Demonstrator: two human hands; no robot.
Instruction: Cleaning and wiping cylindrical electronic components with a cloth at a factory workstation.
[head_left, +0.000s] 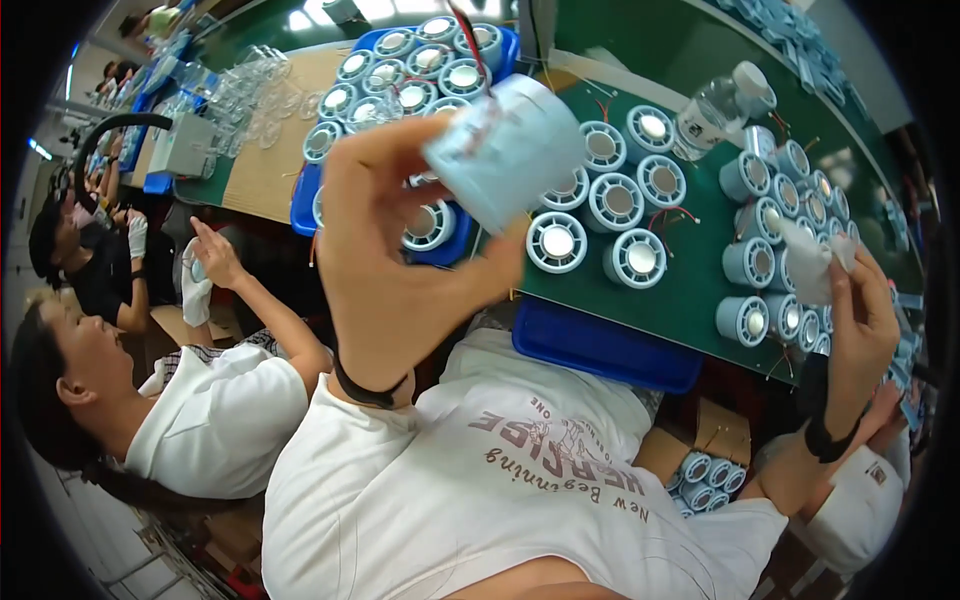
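Observation:
Raised close in front of me, my left hand (395, 270) is closed around a light-blue cylindrical housing (520, 150), fingers on its left side and thumb below. The housing is tilted and slightly blurred, and red and dark wires rise from its top. My right hand (866, 315), at the right, pinches a crumpled white wipe (808, 265) between thumb and fingers. Beneath the wipe stand several similar housings (745, 320) in rows on the green table. Another group of housings (615, 200), with round metallic centres, stands just right of the held one.
A blue tray (300, 205) filled with housings lies behind my left hand. A clear bottle (705, 120) stands at the back. A blue bin (605, 350) sits at the table's front edge, above a cardboard box (722, 430) of housings. Co-workers sit at left (215, 425) and right.

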